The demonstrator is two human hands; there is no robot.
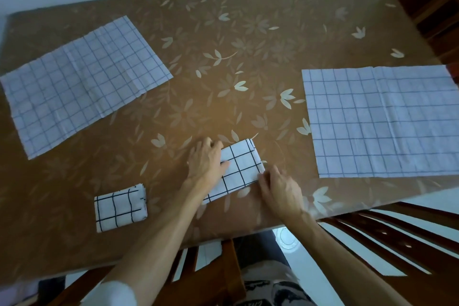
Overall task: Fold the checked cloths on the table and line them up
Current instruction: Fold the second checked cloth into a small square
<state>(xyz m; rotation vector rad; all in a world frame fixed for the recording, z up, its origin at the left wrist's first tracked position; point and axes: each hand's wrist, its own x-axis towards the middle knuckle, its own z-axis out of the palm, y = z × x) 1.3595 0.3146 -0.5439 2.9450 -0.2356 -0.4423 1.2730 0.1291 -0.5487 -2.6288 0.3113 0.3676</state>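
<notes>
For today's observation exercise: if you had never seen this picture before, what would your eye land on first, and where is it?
First, the two hands, left hand and right hand, pressing a half-folded checked cloth at the near middle of the floral brown table. Next, two large checked cloths lying flat: one at the far left, one at the right edge. A small folded cloth sits at the near left.

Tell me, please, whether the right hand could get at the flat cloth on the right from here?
Probably yes: the right hand rests beside that flat cloth, with only bare table between them.
</notes>
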